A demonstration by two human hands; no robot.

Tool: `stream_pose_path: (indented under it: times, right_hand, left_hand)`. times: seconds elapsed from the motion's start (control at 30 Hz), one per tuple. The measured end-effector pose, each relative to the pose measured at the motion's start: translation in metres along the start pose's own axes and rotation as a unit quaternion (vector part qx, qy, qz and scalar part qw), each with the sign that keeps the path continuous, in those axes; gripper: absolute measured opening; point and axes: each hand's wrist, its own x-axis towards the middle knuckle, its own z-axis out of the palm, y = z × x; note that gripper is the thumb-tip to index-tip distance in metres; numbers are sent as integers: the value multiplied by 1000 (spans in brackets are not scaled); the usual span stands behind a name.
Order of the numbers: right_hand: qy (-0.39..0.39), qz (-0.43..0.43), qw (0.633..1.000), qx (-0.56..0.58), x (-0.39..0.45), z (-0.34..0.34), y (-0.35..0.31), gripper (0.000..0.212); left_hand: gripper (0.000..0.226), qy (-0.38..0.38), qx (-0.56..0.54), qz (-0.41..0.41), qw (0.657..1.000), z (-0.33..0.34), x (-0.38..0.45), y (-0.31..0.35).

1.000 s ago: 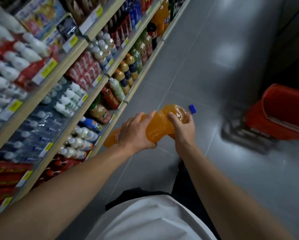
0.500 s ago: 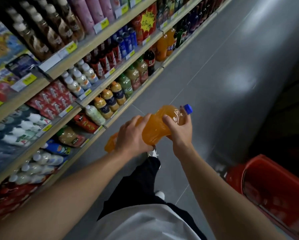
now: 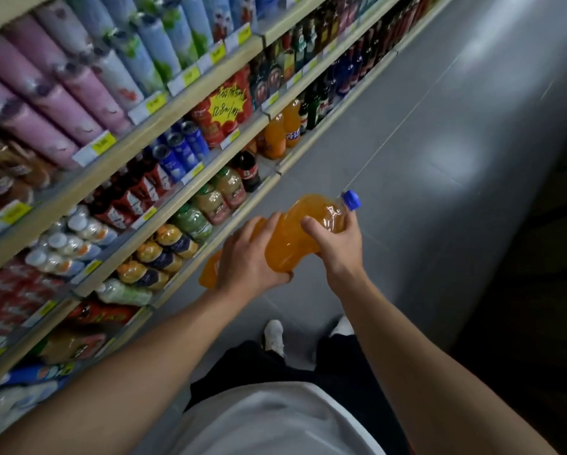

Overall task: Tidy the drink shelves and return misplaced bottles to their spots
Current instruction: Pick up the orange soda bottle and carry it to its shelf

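I hold a large orange soda bottle in both hands, out in front of me above the grey floor of the aisle, beside the drink shelves on my left. The bottle lies tilted, nearly on its side, with its blue screw cap pointing up and away to the right and its base down toward the lowest shelf. It is clear plastic, full of bright orange liquid, with a waisted, ribbed body that catches the light near the shoulder; part of a label shows at the low end, too blurred to read. My left hand wraps over the lower body, fingers curled across the top and thumb underneath, a closed grip. My right hand grips the upper part just below the neck, thumb lying over the shoulder and fingers tucked round the far side. On the bottom shelf farther down the aisle stand matching orange bottles, upright next to dark cola bottles.
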Motion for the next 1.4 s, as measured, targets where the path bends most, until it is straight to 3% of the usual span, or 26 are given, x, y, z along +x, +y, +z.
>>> stream_pose_path:
  times: [0.13,0.3,0.43,0.7,0.93,1.1,1.4]
  right_hand:
    - [-22,4,1000,-12,87,-29,-31,66]
    - [-81,7,996,-31,192,-66,-70,47]
    - [-101,16,994,-44,265,-83,-92,43]
    - [-130,12,986,-105,394,-60,-90,42]
    - [-157,-24,978,-135,498,-29,-48,45]
    - [-189,-58,966,-165,572,-15,8,58]
    - [-258,-196,928,-184,702,25,135,66]
  left_hand:
    - [120,19,-9,-16,1000,18,81,37]
    - [119,59,-19,-61,996,45,171,82]
    - [115,78,-42,-83,993,62,233,107]
    - [110,96,-77,-129,984,98,348,84]
    - [106,151,-113,-117,975,151,439,25]
    - [108,179,-131,-151,963,212,495,-18]
    - [113,289,-136,-170,932,336,578,-120]
